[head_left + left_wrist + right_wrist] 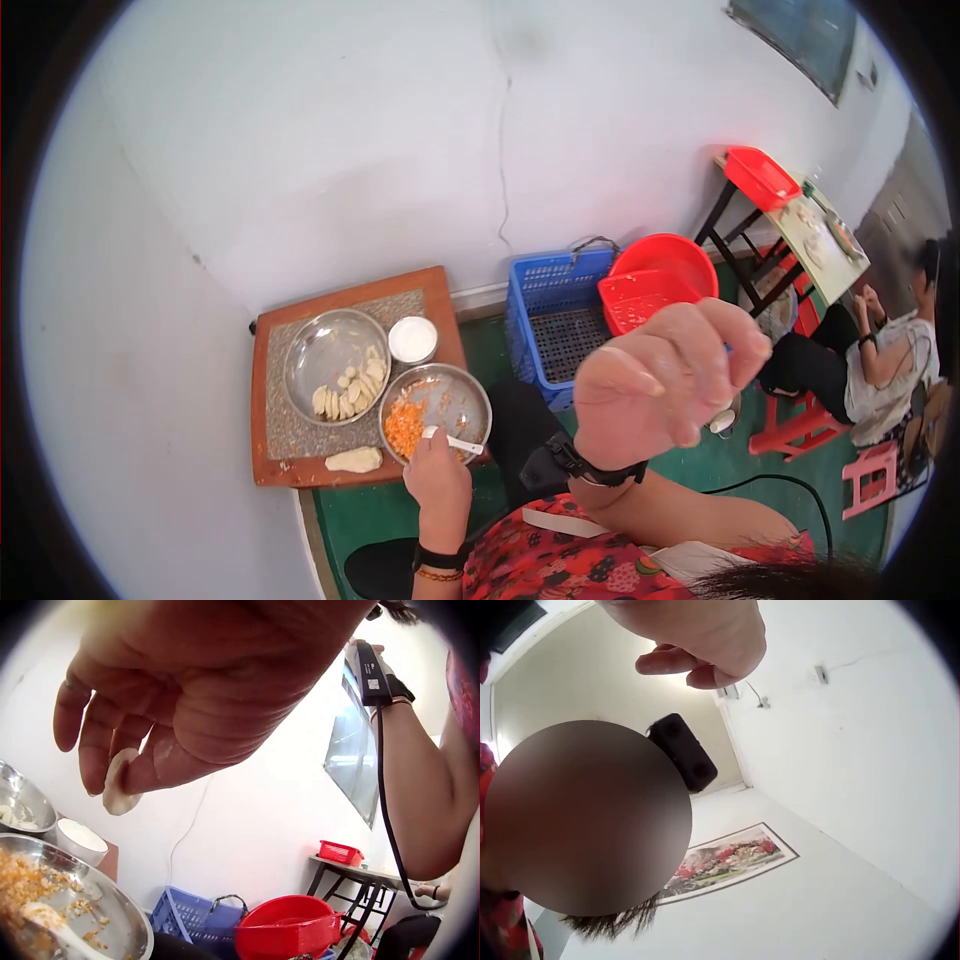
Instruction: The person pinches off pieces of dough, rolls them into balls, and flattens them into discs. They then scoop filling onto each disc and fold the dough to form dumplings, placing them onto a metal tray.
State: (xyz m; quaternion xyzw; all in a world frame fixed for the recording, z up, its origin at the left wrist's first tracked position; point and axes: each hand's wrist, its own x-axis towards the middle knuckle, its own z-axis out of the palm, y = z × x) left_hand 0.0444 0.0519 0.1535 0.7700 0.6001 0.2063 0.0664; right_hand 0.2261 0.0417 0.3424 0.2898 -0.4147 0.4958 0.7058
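Observation:
My left hand (438, 482) is over the near rim of a steel bowl (478, 388) of chopped orange filling (404, 428). In the left wrist view its thumb and fingers pinch a small pale dough wrapper (120, 782). A white spoon (462, 443) lies in the bowl, its handle toward the right rim. My right hand (672, 375) is raised close to the head camera, fingers loosely curled, nothing visible in it. On the wooden table (446, 300), a larger steel basin (325, 350) holds several pale dumplings (350, 390). A lump of dough (354, 460) lies near the table's front edge.
A white-filled bowl (413, 340) stands behind the filling bowl. Right of the table are a blue crate (535, 275) and red basins (665, 255) on the green floor. Farther right, a person (890, 370) sits beside another table (815, 240). A black cable (800, 482) trails at right.

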